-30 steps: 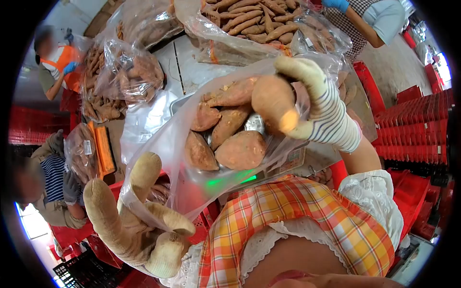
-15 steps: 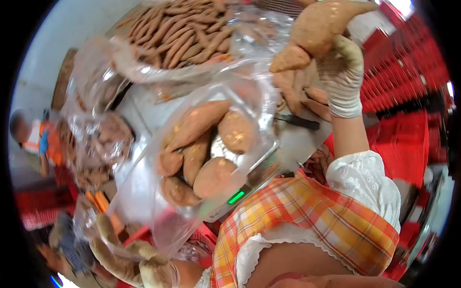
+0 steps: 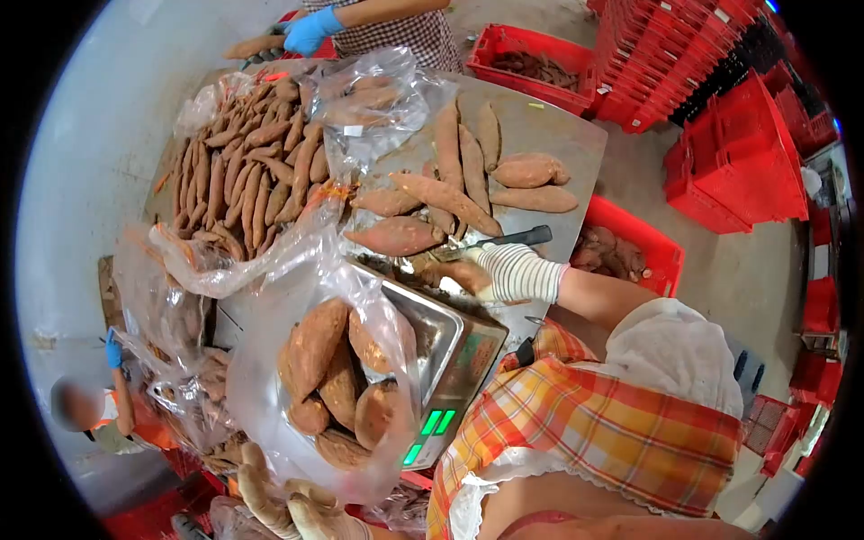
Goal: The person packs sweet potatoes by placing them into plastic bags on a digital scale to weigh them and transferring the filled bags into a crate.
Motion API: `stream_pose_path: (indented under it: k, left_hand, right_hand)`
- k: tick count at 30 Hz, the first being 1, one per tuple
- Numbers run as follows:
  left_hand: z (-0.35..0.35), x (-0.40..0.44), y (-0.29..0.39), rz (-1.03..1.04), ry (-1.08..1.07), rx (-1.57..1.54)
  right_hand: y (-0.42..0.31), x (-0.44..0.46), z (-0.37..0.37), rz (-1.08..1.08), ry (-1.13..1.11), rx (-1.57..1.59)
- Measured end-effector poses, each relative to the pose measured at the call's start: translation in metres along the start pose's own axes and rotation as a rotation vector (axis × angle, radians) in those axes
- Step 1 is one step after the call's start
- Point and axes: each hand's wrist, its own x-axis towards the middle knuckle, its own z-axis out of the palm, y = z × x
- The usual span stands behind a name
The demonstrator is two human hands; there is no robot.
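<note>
A clear plastic bag (image 3: 256, 387) with several large sweet potatoes (image 3: 317, 346) lies on a metal scale (image 3: 445, 328) with a green lit display. My left hand (image 3: 292, 504), in a cream glove, is at the bag's lower edge, its fingers apart; whether it touches the plastic is unclear. My right hand (image 3: 515, 273), in a striped glove, is closed around a sweet potato (image 3: 463, 274) on the table just beyond the scale. A black-handled tool (image 3: 522, 238) lies right beside that hand. Loose sweet potatoes (image 3: 441, 200) lie beyond it.
A big pile of thin sweet potatoes (image 3: 252, 171) covers the table's far left, near another plastic bag (image 3: 369, 99). Red crates (image 3: 661, 252) stand off the right edge. A co-worker's blue-gloved hand (image 3: 312, 31) holds a sweet potato at the top; another person (image 3: 112, 409) is at left.
The view has turned right. My right hand has gone from holding a large sweet potato up in the air to the table beyond the scale. My left hand remains low by the bag.
</note>
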Motion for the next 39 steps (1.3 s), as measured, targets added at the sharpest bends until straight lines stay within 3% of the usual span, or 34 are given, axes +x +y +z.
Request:
stream_pose_path:
  k: [6,9,11,13,15,16,19,21,25,27,28,29,31,33,36,39]
  left_hand:
    - [0.011,0.003,-0.013,-0.126,-0.059,0.071]
    - [-0.015,0.001,-0.048,-0.167,-0.013,-0.090]
    - [-0.009,0.006,-0.054,-0.172,-0.036,0.021]
    - [0.010,0.011,-0.051,-0.319,-0.002,0.062]
    - [0.011,0.015,-0.062,-0.343,-0.006,0.032]
    - [0.007,0.014,-0.075,-0.289,-0.024,0.061]
    - [0.019,0.017,-0.066,-0.407,-0.026,0.029]
    - [0.018,0.016,-0.068,-0.416,0.027,-0.016]
    - [0.022,0.015,-0.068,-0.389,0.008,-0.086]
    - [0.021,0.014,-0.063,-0.388,-0.009,-0.067]
    - [0.018,0.013,-0.062,-0.386,-0.016,-0.064]
    - [0.015,0.012,-0.061,-0.384,-0.022,-0.060]
    - [0.008,0.010,-0.066,-0.419,-0.046,-0.046]
    - [0.010,0.008,-0.065,-0.366,-0.037,-0.029]
    - [0.013,0.005,-0.059,-0.309,-0.034,-0.009]
    - [0.011,0.001,-0.057,-0.296,-0.046,-0.013]
  right_hand:
    - [-0.002,0.026,-0.038,-0.125,0.195,0.238]
    - [-0.015,0.030,-0.031,-0.166,0.260,0.292]
    - [-0.022,0.032,-0.026,-0.205,0.250,0.374]
    - [-0.017,0.040,-0.019,-0.247,0.243,0.407]
    - [-0.012,0.043,-0.042,-0.342,0.386,0.231]
    - [-0.007,0.042,-0.059,-0.262,0.424,0.186]
    - [0.026,0.042,-0.090,-0.002,0.599,-0.078]
    - [0.047,0.025,-0.107,0.085,0.437,-0.376]
    - [0.069,0.015,-0.113,0.180,0.179,-0.347]
    - [0.074,0.012,-0.110,0.134,0.371,-0.088]
    - [0.074,0.008,-0.109,0.021,0.524,0.201]
    - [0.068,0.007,-0.110,0.018,0.525,0.198]
    - [0.049,0.006,-0.114,0.011,0.254,1.687]
    - [0.032,0.007,-0.118,0.074,0.270,1.817]
    - [0.031,0.010,-0.115,-0.031,-0.006,2.084]
    - [0.033,0.002,-0.127,0.049,0.126,2.068]
